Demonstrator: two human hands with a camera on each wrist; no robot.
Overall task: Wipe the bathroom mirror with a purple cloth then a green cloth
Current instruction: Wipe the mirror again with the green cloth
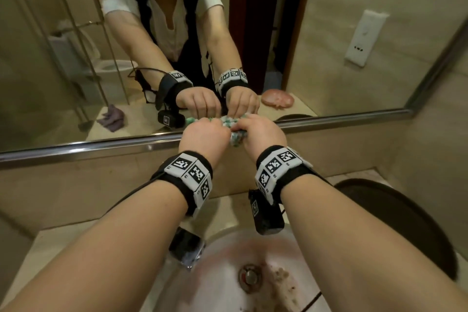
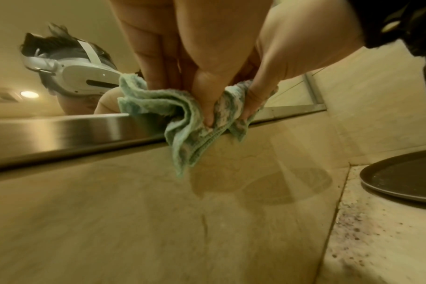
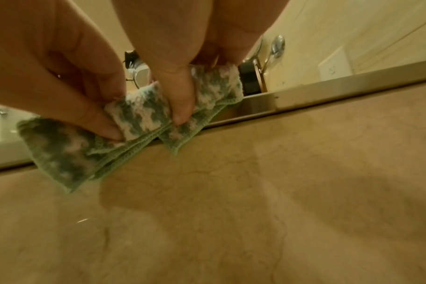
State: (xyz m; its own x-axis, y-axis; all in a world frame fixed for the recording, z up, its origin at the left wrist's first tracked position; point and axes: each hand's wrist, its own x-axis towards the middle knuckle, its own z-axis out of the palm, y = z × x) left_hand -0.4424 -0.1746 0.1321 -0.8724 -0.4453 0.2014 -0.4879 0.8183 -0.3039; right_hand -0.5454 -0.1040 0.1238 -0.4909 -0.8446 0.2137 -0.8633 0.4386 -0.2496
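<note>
The purple cloth (image 1: 111, 118) shows only as a reflection, lying crumpled at the left end of the counter and held by neither hand. From that I judge the first wipe to be finished and the cloth set aside; the pictures do not confirm that the glass was wiped.

The left hand (image 1: 203, 135) is raised at the lower edge of the mirror (image 1: 76, 33), its fingers (image 2: 208, 107) curled and clamped on the green cloth (image 2: 182, 119). The cloth is bunched in folds between the two hands, level with the steel frame (image 1: 76, 147) of the mirror, with one corner hanging free below it. The right hand (image 1: 260, 132) is just beside the left, its fingers (image 3: 180, 103) also pinched on the same cloth.

Both hands hold the cloth gathered rather than flat, so I judge this to be folding or readying it, not yet a stroke on the glass. Whether the cloth touches the mirror cannot be told.

Below lies the sink (image 1: 228, 261) set in the counter, and a dark round tray (image 1: 405, 223) at the right end.

Remaining, as I judge it: the green-cloth wipe of the mirror.
</note>
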